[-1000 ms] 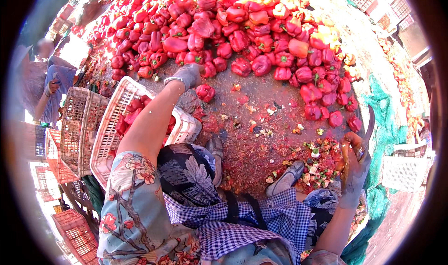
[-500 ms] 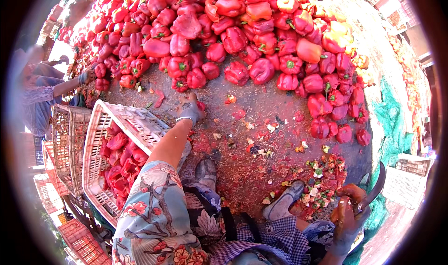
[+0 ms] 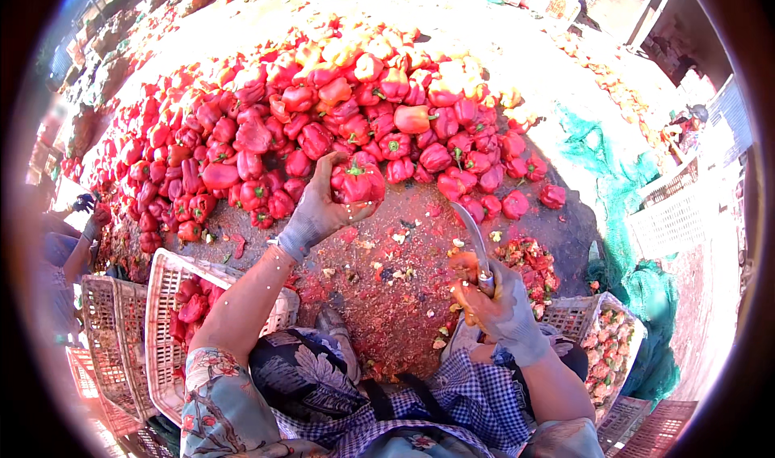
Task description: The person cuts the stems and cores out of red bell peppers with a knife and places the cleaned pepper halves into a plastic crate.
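Observation:
My left hand (image 3: 311, 216), in a grey glove with a worn, stained front, grips a red bell pepper (image 3: 359, 184) with its green stem end showing. It is held out in front of the pepper pile (image 3: 234, 135). My right hand (image 3: 507, 314), also gloved and with orange-stained fingertips, is closed around the handle of a curved knife (image 3: 473, 230). The blade points up and to the left, apart from the pepper. Pepper scraps (image 3: 529, 268) lie in a heap on the ground beyond the right hand.
At my left stands a tilted pale plastic crate (image 3: 161, 329) holding red peppers, with another crate (image 3: 113, 337) beside it. A crate of pepper cores (image 3: 609, 353) is at my right, near green netting (image 3: 646, 296). Another person's hand (image 3: 98, 216) works at the far left.
My left hand has come up from the ground with a bell pepper. My right hand has brought the knife inward from the lower right. The view has shifted, showing the crate of cores.

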Action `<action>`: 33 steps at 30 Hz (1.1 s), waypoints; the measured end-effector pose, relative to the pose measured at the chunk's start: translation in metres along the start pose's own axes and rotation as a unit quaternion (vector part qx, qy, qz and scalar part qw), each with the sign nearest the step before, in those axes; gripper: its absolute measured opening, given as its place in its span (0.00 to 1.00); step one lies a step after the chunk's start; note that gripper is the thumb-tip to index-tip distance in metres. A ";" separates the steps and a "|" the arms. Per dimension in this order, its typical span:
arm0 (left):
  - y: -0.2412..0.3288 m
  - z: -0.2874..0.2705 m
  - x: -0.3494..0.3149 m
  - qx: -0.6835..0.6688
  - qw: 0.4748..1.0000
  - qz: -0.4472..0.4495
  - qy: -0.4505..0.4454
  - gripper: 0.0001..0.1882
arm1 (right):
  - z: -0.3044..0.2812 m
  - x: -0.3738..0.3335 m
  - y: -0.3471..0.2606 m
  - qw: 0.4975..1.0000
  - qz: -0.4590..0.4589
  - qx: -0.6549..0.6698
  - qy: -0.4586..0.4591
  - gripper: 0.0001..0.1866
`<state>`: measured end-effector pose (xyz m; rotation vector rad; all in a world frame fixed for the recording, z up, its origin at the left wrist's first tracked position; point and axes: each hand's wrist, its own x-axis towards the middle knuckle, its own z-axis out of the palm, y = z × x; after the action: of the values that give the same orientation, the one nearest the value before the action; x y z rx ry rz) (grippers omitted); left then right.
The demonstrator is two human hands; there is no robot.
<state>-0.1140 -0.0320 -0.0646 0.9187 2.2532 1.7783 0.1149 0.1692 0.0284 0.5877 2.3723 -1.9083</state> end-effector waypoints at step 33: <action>0.139 0.069 -0.044 -0.275 0.956 -0.024 0.097 0.35 | 0.030 0.010 0.034 0.887 -0.365 -0.279 0.055 0.11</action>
<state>0.0057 0.0190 0.0311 0.5923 1.6830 2.3723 0.1101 0.1497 -0.0132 -0.2985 3.3164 -1.1866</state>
